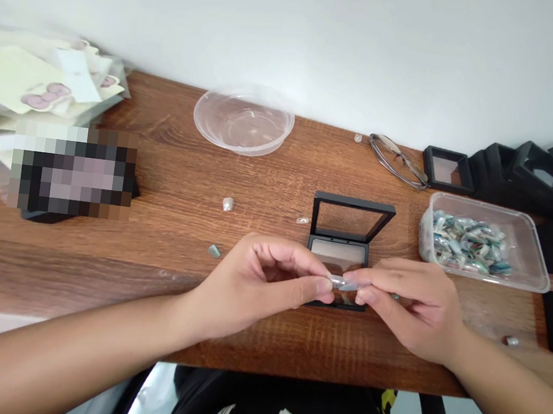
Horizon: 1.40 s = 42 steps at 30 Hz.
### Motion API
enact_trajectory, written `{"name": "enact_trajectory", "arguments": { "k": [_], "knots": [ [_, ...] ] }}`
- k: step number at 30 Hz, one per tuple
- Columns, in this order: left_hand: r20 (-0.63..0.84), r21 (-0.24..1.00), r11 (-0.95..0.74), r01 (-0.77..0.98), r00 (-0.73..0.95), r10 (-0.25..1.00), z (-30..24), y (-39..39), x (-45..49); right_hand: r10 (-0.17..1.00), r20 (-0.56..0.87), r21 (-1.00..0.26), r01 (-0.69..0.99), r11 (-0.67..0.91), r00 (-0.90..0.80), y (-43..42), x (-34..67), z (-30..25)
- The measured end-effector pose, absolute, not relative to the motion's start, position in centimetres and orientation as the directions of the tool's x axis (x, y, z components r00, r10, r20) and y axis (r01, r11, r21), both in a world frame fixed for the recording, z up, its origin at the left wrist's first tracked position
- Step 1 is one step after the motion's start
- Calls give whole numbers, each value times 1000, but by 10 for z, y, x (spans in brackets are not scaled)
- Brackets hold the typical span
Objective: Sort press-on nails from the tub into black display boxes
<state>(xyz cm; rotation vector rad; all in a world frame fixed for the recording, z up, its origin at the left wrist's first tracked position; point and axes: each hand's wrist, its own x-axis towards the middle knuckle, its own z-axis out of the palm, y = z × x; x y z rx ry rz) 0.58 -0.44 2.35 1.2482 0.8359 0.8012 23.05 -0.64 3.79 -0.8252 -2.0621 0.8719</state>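
My left hand (259,284) and my right hand (408,307) meet over the middle of the wooden desk (147,272). Both pinch one small pale grey-blue press-on nail (346,283) between thumb and fingertips. Directly behind the nail stands an open black display box (349,226) with a clear film lid raised; my hands hide its front edge. To the right, a clear plastic tub (484,242) holds several teal and white nails.
An empty clear round bowl (242,122) sits at the back. Glasses (397,160) lie near the wall. More black display boxes (522,173) pile at the right. Loose nails (214,250) dot the desk. Paper packets (34,80) lie at the left.
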Motion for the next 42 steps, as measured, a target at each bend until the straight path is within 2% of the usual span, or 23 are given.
{"name": "enact_trajectory", "arguments": {
  "k": [4, 8, 12, 15, 18, 23, 32, 37, 42],
  "knots": [
    [-138, 980, 192, -61, 486, 863, 24, -5, 6, 715, 450, -657, 344, 671, -536, -8, 232, 38],
    [-227, 933, 339, -120, 534, 814, 26, -7, 6, 666, 482, -552, 393, 735, -569, -9, 234, 39],
    [-245, 894, 411, -179, 571, 783, 27, -8, 6, 647, 487, -502, 419, 757, -586, -11, 235, 43],
    [-251, 895, 403, -188, 534, 807, 28, -7, 7, 654, 498, -480, 447, 755, -570, -12, 236, 47],
    [-227, 926, 337, -169, 464, 856, 29, -4, 6, 651, 507, -460, 462, 759, -565, -13, 238, 49],
    [-78, 987, 123, -103, 362, 929, 27, -4, 3, 651, 515, -449, 472, 759, -557, -13, 240, 51],
    [274, 955, -296, 8, 355, 894, 22, -6, 2, 736, 488, -515, 526, 677, -470, -12, 241, 43],
    [300, 943, -332, 35, 347, 889, 18, -6, 2, 765, 456, -564, 517, 644, -455, -10, 238, 38],
    [259, 956, -289, 53, 316, 913, 14, -7, 1, 777, 390, -585, 519, 623, -494, -10, 234, 30]
  ]
}}
